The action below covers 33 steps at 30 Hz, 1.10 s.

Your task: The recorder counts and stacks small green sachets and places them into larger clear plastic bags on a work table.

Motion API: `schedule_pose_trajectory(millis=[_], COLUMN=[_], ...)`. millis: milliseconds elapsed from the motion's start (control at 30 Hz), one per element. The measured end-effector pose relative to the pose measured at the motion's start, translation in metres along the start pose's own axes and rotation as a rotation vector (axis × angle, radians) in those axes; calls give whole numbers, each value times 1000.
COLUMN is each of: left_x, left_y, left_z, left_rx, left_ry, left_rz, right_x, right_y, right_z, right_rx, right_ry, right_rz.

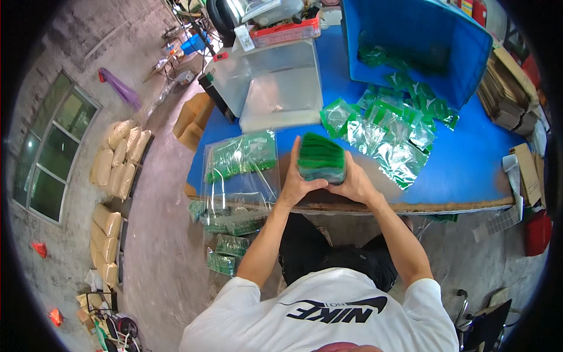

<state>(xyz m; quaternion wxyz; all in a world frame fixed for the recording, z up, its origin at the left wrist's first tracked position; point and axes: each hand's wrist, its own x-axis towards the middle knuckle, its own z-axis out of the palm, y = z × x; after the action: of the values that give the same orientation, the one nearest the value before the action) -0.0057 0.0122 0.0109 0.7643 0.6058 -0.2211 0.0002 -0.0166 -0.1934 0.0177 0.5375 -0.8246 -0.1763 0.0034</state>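
Between my two hands I hold a thick stack of green-edged plastic packets above the table's front edge. My left hand is wrapped round its left side, and my right hand presses the right side, with both thumbs meeting at the near end. Left of my left hand lies a clear plastic bag with rows of green packets inside. To the right, loose green-and-clear packets spread over the blue tabletop. They spill from a blue plastic bin tipped on its side, with more packets in it.
A clear plastic box or stack of clear sheets stands at the table's back left, beside a black bottle. Filled packs of green packets lie on the floor at the left. Cardboard is stacked at the right. Tan sacks sit by the wall.
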Motion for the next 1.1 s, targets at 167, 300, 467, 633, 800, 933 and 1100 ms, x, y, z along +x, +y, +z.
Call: schedule_pose_trajectory(millis=[167,300,467,633,800,933,1100], left_x=[-1,-10,-6,-29,-68,-90,-93], left_y=[-10,-17,-17,7,3,-37,-29], left_z=[-16,-16,-3,9,6,-7,0], left_rx=[-5,160,381,271,-215,-699,-554], left_ry=[-171,-126,-141,-89,-60,-14,-159], left_rz=[-208,-166,-68,-109,-363,-418,-368], right_x=[-3,-6,-16,-36,-65,-72,-105], right_y=[5,2,17,-23,-39,-34,-40], right_z=[5,8,7,6,-24,0,63], right_rx=[-45,-9,-114,-25,283,1034,1765], right_ry=[-16,-30,32,-17,-207,-442,-446], right_rz=[-96,-6,-101,-49,68,721,760])
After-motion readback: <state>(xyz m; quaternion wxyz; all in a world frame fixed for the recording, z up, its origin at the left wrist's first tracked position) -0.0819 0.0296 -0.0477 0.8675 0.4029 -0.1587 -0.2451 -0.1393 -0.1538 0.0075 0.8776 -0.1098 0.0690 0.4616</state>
